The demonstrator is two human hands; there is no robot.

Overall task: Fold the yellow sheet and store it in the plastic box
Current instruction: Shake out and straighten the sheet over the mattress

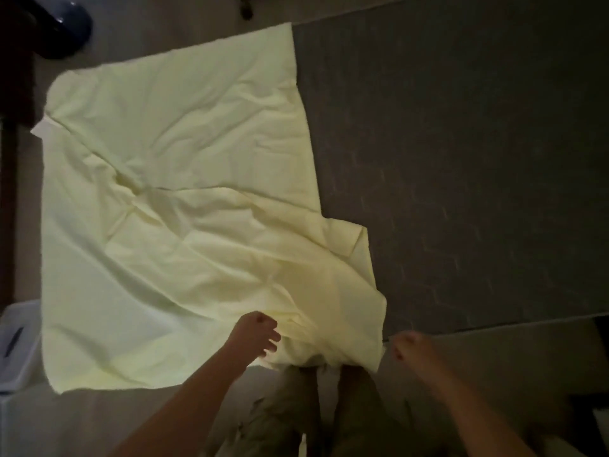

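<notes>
A pale yellow sheet [184,206] lies spread and wrinkled on the floor, partly over a dark grey rug [461,159]. Its near edge is bunched and lifted between my hands, above my feet. My left hand [260,334] has its fingers curled at that bunched near edge and grips the cloth. My right hand [408,346] is blurred and curled at the sheet's near right corner, and seems to pinch it. A translucent plastic box [18,344] stands at the left edge, partly under the sheet's left side.
The room is dim. Dark furniture [13,159] runs along the left side, with a dark round object [66,28] at the top left. Bare light floor [99,417] shows near me, and another dark object [599,390] sits at the right edge.
</notes>
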